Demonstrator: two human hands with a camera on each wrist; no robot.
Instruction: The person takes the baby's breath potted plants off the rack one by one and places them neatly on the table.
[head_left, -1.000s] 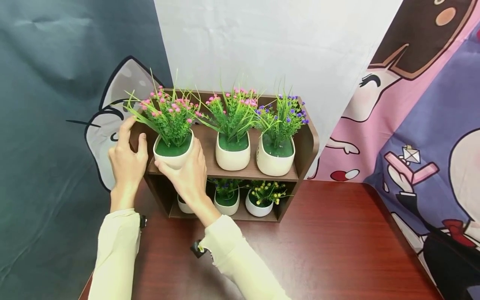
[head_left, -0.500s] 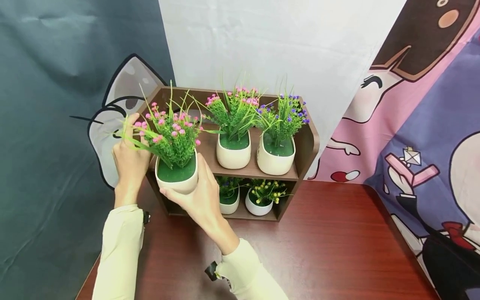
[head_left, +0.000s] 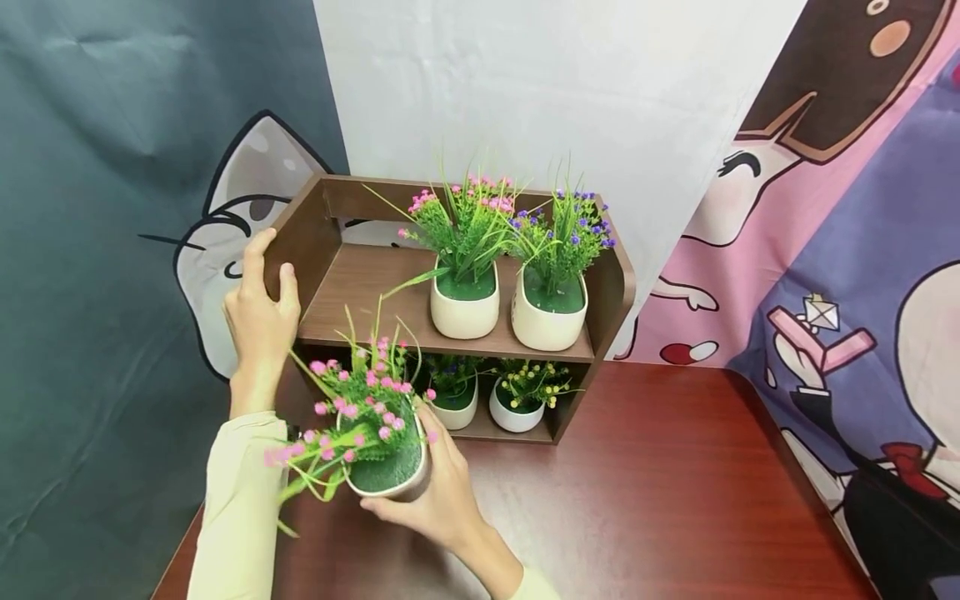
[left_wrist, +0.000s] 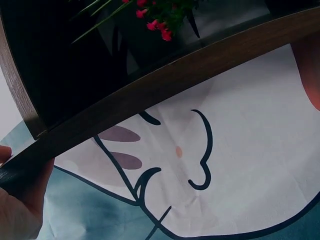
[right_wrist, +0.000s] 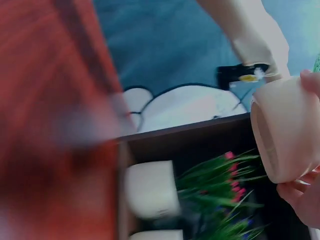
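My right hand (head_left: 442, 492) grips the white pot of an artificial plant with pink flowers (head_left: 382, 458), held in the air in front of the shelf's left part. In the right wrist view that pot (right_wrist: 287, 130) is tipped sideways between thumb and fingers. My left hand (head_left: 262, 325) holds the left side panel (head_left: 303, 250) of a brown two-tier shelf, thumb inside and fingers outside. The left wrist view shows part of this hand (left_wrist: 22, 215) around the panel's edge. On the upper tier stand a pink-flowered plant (head_left: 465, 312) and a purple-flowered plant (head_left: 551, 321).
The lower tier holds a yellow-flowered plant (head_left: 517, 412) and a dark-flowered one (head_left: 453, 408); its left part is hidden by the held plant. The shelf stands on a reddish-brown table (head_left: 675, 467). Printed cloth (head_left: 540, 92) hangs behind and at both sides.
My right hand has lifted the pink-flowered plant off the upper tier's left end and brought it forward and down, tilting it. The left hand stays at the side panel.
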